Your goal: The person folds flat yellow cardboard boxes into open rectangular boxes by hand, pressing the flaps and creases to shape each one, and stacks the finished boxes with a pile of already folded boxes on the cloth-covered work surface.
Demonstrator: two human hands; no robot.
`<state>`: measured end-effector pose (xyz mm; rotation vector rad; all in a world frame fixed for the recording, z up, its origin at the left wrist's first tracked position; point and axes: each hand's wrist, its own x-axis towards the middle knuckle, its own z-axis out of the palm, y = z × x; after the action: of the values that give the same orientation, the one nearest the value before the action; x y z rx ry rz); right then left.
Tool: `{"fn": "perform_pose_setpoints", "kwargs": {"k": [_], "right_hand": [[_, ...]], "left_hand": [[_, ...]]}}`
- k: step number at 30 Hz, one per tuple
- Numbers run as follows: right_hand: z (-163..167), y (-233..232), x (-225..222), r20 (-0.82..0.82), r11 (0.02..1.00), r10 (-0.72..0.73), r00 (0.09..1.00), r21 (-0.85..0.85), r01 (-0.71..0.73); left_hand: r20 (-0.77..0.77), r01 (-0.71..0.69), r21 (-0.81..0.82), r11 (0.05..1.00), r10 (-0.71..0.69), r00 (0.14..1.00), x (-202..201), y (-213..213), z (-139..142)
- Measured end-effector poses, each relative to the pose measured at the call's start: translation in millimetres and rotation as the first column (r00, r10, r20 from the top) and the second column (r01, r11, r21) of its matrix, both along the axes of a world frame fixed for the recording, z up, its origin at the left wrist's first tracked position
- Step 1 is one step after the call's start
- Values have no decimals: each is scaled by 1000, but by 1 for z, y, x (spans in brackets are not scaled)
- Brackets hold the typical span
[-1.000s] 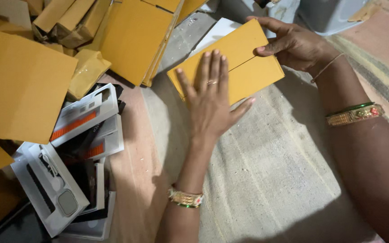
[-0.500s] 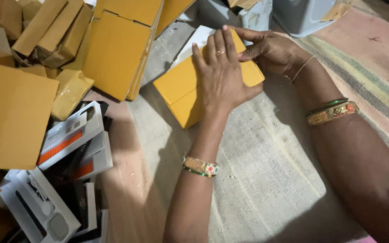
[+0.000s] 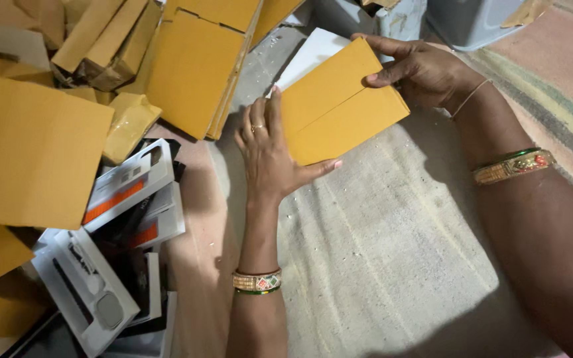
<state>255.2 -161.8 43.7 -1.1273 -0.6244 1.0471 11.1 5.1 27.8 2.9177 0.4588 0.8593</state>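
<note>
At the far left, flat sheets of yellow card [image 3: 31,159] crowded the floor up to the frame's edge, and below them a heap of white and black printed boxes [image 3: 111,265] filled the lower left corner, leaving no room on that side. Above, more folded yellow cartons [image 3: 193,69] leaned in a stack, their near edge just beside the left hand [image 3: 270,156].

The left hand lay open and flat, fingers stretched up, its palm and thumb pressed against the lower left edge of the yellow box [image 3: 336,106]. That box sat up off the pale woven mat [image 3: 379,265], held between both hands in the upper middle of the view. It was a flat, rectangular cardboard box, plain mustard yellow, with a seam where two flaps met running along its length. Its long axis slanted from lower left to upper right, the top corner pointing toward the grey bins [image 3: 472,20] at the back. A white card [image 3: 313,56] showed behind its upper left edge.

The right hand [image 3: 426,69] gripped the box's upper right end, thumb on the face and fingers curled behind. Below and to the right of the box the mat lay bare, with open room as far as the striped rug [image 3: 558,126].
</note>
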Motion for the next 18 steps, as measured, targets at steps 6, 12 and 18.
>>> {"fn": "perform_pose_setpoints", "kwargs": {"k": [6, 12, 18], "right_hand": [[8, -6, -2, 47, 995, 39, 998, 85, -43], [10, -12, -3, 99, 988, 105, 990, 107, -115], [4, -12, 0, 206, 985, 151, 967, 54, -165]], "left_hand": [[589, 293, -553, 780, 116, 800, -17, 6, -28], [552, 556, -826, 94, -72, 831, -43, -6, -11], [439, 440, -878, 190, -47, 897, -89, 19, 24]]}}
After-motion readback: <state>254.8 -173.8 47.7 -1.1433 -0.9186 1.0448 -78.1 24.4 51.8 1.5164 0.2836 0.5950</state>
